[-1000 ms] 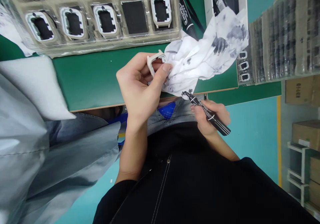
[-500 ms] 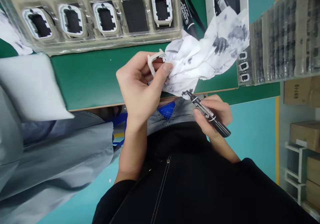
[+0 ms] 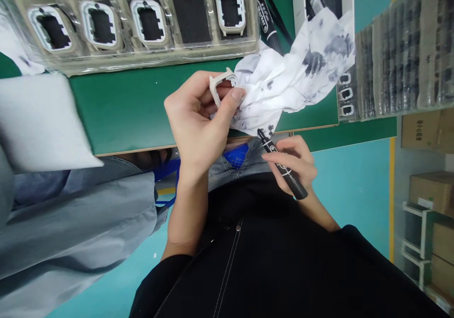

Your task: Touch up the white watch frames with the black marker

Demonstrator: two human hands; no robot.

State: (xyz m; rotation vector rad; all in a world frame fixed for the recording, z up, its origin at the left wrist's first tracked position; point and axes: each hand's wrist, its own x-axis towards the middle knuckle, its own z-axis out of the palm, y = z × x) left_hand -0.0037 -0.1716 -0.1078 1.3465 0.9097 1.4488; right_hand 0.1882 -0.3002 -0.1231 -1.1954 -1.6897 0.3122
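Note:
My left hand point(image 3: 204, 119) is closed on a beige watch case frame point(image 3: 217, 82), thumb against its lower right side, above the table edge. Part of the frame is hidden by the fingers. In my right hand point(image 3: 294, 159) is an uncapped black marker pen point(image 3: 289, 178), gripped along its barrel with the tip pointing up and left. That tip is at the lower corner of a crumpled white cloth point(image 3: 280, 84) with dark ink stains; whether it touches cannot be told. The cloth lies behind and right of the watch frame.
A clear plastic tray point(image 3: 117, 63) with several similar frames in its pockets lies at the back left. A second marker point(image 3: 267, 22) rests beside it. White foam point(image 3: 42, 124) overhangs the left edge, near another person's grey clothing point(image 3: 81, 219). Stacked trays point(image 3: 400, 67) stand at right.
My right hand has moved a little left with the marker, whose tip has shifted left along the cloth's corner. The left hand and the watch frame have stayed nearly still.

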